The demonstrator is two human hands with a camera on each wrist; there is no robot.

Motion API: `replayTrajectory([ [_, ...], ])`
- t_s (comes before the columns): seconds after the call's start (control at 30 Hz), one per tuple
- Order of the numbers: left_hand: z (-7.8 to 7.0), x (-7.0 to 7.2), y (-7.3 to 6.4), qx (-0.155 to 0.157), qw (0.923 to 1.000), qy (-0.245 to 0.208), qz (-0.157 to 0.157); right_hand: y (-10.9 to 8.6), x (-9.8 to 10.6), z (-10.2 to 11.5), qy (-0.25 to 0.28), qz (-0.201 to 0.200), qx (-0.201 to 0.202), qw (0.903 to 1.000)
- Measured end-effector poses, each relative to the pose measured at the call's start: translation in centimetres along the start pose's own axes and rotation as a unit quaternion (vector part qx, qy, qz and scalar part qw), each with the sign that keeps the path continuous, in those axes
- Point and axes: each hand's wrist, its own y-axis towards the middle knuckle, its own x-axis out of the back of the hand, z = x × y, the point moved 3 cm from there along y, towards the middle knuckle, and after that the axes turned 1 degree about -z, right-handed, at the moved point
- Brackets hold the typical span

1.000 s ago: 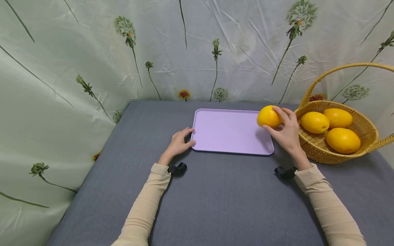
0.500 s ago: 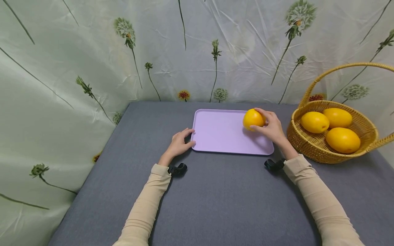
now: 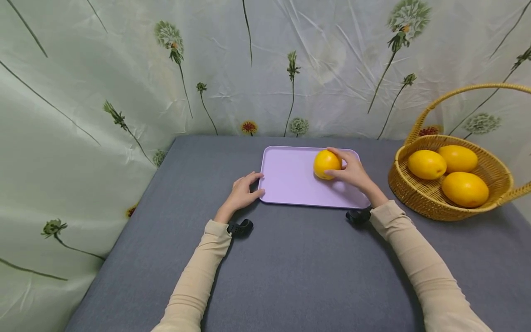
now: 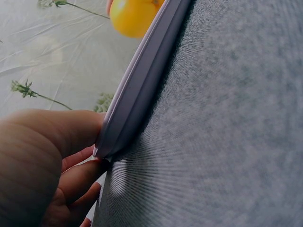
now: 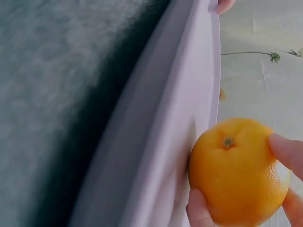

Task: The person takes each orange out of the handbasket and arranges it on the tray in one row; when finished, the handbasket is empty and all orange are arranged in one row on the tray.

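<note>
My right hand [image 3: 351,173] holds an orange [image 3: 326,164] between thumb and fingers over the right-centre part of a lilac tray [image 3: 286,177]. In the right wrist view, the stem end of the orange [image 5: 236,175] faces the camera. It sits very close to the tray surface; I cannot tell whether it touches. At the tray's left edge rests my left hand [image 3: 242,191], its thumb and index fingertips spread apart along the rim. The left wrist view shows the thumb [image 4: 78,127] against the tray rim [image 4: 137,80], with other fingers beside the corner.
A woven basket [image 3: 408,196] with a tall handle stands on the right, holding three yellow-orange fruits [image 3: 464,189]. Grey cloth [image 3: 298,267] covers the table. Behind it hangs a pale curtain [image 3: 332,92] printed with dandelions.
My right hand has carried the orange leftward from beside the basket, and lower, towards the middle of the tray. My left hand and the tray have stayed in place.
</note>
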Motion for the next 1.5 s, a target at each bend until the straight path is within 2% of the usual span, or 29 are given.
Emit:
replayTrajectory([
  [0.27,0.3,0.0,0.1,0.001,1.0000,-0.001,-0.001,0.9,-0.7,0.3,0.021,0.029,-0.071,0.9969],
  [0.43,0.3,0.1,0.1,0.004,1.0000,0.000,0.000,1.6,-1.3,1.0,0.027,0.038,-0.068,0.9966],
  [0.57,0.2,0.1,0.1,0.001,1.0000,0.004,0.001,2.1,-1.7,1.2,0.043,0.044,-0.081,0.9948],
  [0.87,0.1,0.3,0.0,0.002,1.0000,0.001,-0.001,3.6,-3.7,1.7,0.115,0.067,-0.084,0.9875],
  [1.03,0.1,0.3,0.1,0.009,0.9999,0.004,0.004,4.5,-5.0,2.6,0.110,0.065,-0.083,0.9884],
  [1.17,0.1,0.2,0.1,0.013,0.9999,0.005,0.009,4.1,-5.1,5.6,0.117,0.075,-0.095,0.9857],
  [1.27,0.1,0.1,0.2,0.016,0.9998,0.005,0.012,4.2,-5.4,6.9,0.132,0.088,-0.106,0.9815],
  [1.5,0.2,0.0,0.2,0.017,0.9998,0.005,0.008,6.4,-7.8,5.3,0.154,0.087,-0.098,0.9793],
])
